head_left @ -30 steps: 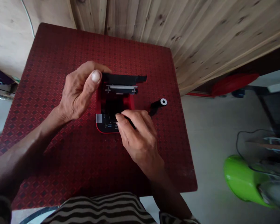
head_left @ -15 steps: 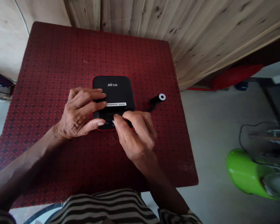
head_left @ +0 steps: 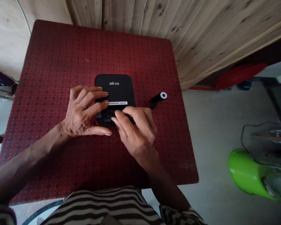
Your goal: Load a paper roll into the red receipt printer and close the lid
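A flat black printer-like device [head_left: 121,91] with red sides and white "FEIE" lettering lies on the table. My left hand [head_left: 79,112] rests over its left side, fingers spread, with the thumb stretched out past the near edge. At the device's near end, the thumb and index finger of my right hand [head_left: 139,129] pinch a small dark flap [head_left: 110,113]. My fingers hide part of that flap, so whether it is attached cannot be made out. A small black paper roll [head_left: 159,97] with a white core lies to the right, apart from both hands.
The red patterned table [head_left: 61,56] has rounded corners. Wooden plank panelling [head_left: 140,17] borders its far side. On the floor at the right is a green plastic tub [head_left: 244,172], with a thin dark cable [head_left: 243,132] nearby.
My left thumb has moved off the device's front part to below its near edge. My right hand stays at the near end, and the dark flap shows more between its fingertips.
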Available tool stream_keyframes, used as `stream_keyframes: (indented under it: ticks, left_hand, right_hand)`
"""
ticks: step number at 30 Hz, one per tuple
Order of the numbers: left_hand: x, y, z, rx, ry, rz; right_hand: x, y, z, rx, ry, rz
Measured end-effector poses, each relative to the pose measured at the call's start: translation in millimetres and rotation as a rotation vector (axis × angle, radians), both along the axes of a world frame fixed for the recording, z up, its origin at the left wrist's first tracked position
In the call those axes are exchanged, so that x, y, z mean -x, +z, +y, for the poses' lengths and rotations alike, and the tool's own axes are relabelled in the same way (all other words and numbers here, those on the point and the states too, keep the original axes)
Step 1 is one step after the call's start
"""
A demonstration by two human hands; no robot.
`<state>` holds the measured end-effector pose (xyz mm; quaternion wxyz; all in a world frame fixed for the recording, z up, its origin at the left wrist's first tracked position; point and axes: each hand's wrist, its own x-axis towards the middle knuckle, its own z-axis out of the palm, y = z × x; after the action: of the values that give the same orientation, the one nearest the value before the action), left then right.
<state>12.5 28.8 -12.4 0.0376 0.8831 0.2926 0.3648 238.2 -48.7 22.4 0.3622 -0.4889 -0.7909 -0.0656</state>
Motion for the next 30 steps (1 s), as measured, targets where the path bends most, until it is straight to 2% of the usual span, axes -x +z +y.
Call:
stream_keyframes:
  ticks: [4, 6, 8, 10, 12, 14, 16, 19, 25, 30]
  left_hand:
    - [1, 4.5, -12, 0.061, 0.046, -0.016]
    - [3, 8.8, -20, 0.074, 0.064, -0.033]
    - [7, 9.1, -30, 0.102, 0.094, -0.076]
    - [11, 1.9, -41, 0.181, 0.162, -0.156]
    - [12, -11.4, -53, 0.333, 0.236, -0.22]
    - [11, -25.4, -63, 0.441, 0.23, -0.186]
    - [9, -34.6, -69, 0.466, 0.218, -0.134]
    - [7, -35.7, -72, 0.404, 0.227, -0.119]
    - [7, -21.6, -69, 0.158, 0.217, -0.105]
    - [12, -16.6, -65, 0.095, 0.18, -0.064]
  right_hand:
    - [-17, 1.9, -5, -0.001, -0.095, 0.126]
    - [-26, -5.0, -8, 0.03, -0.14, 0.226]
    - [-32, -17.9, -12, 0.149, -0.181, 0.364]
    - [-33, -33.6, -16, 0.361, -0.198, 0.537]
    - [-30, -47.6, -21, 0.541, -0.177, 0.698]
    - [-25, -56.3, -25, 0.617, -0.145, 0.824]
    - [-22, -59.1, -29, 0.617, -0.12, 0.882]
    - [-19, -56.8, -32, 0.597, -0.083, 0.869]
    - [-23, -54.8, -35, 0.568, -0.114, 0.708]
    - [-23, -54.6, -41, 0.552, -0.117, 0.669]
